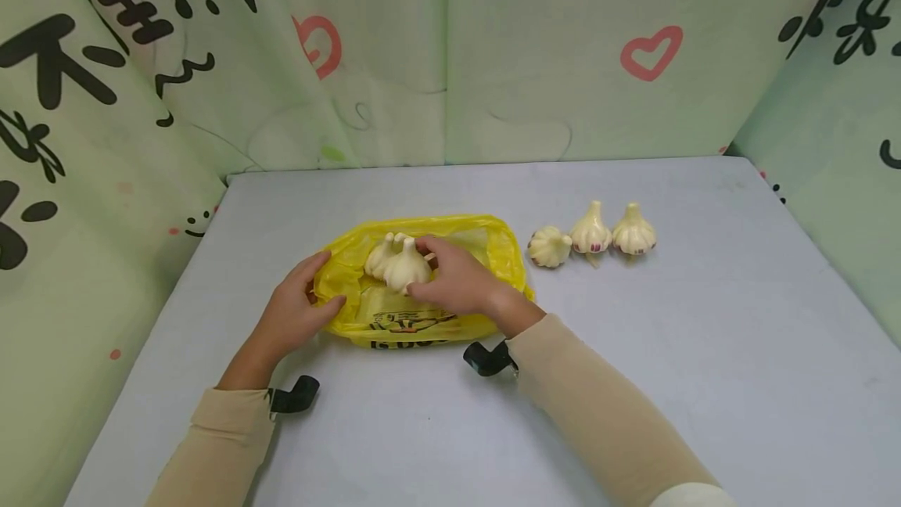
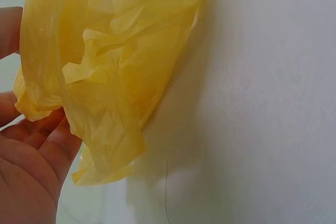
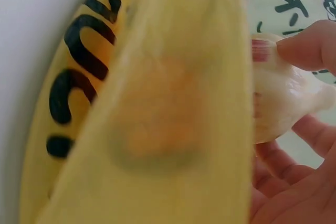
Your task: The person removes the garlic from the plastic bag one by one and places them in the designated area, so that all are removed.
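A yellow plastic bag (image 1: 415, 329) with black print lies with its mouth spread on the table. Over its opening, my right hand (image 1: 457, 276) grips a white garlic bulb (image 1: 407, 268) between thumb and fingers. The right wrist view shows the thumb on this garlic bulb (image 3: 281, 93) and the fingers beneath it, with part of the bag (image 3: 157, 35) close to the camera. Another garlic bulb (image 1: 378, 258) sits in the bag, partly hidden behind the gripped one. My left hand (image 1: 294, 305) holds the bag's left rim, and crumpled yellow film (image 2: 105, 114) covers some of its fingers in the left wrist view.
Three garlic bulbs stand in a row to the right of the bag: one tipped over (image 1: 549, 247), one upright (image 1: 591, 231) and another upright (image 1: 634, 233). The white table (image 1: 704, 382) backs onto a pale green printed curtain (image 1: 535, 53).
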Action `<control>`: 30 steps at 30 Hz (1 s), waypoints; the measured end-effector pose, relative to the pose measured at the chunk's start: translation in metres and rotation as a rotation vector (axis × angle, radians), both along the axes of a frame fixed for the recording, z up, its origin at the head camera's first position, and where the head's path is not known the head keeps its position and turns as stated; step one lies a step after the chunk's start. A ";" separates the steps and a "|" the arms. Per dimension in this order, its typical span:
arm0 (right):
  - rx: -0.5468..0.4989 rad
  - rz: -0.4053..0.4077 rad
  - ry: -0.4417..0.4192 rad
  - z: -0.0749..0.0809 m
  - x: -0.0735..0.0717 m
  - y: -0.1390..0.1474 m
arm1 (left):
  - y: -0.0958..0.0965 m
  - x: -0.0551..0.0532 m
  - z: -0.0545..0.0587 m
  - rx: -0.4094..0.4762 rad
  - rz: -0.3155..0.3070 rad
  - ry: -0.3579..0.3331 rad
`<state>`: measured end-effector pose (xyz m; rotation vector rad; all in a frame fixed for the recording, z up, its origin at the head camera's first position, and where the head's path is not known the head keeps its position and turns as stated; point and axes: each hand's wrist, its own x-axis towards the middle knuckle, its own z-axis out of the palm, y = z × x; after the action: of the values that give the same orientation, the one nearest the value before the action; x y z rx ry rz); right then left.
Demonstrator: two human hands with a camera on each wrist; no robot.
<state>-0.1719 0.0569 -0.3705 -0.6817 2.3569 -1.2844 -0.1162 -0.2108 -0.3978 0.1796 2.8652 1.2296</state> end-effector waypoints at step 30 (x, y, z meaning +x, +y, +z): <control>-0.230 -0.132 0.010 0.013 0.013 0.054 | 0.002 0.001 0.005 -0.014 0.009 -0.007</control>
<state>-0.1590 0.1114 -0.3571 -0.6086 2.3172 -1.6305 -0.1152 -0.2087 -0.3927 0.1623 2.8712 1.2094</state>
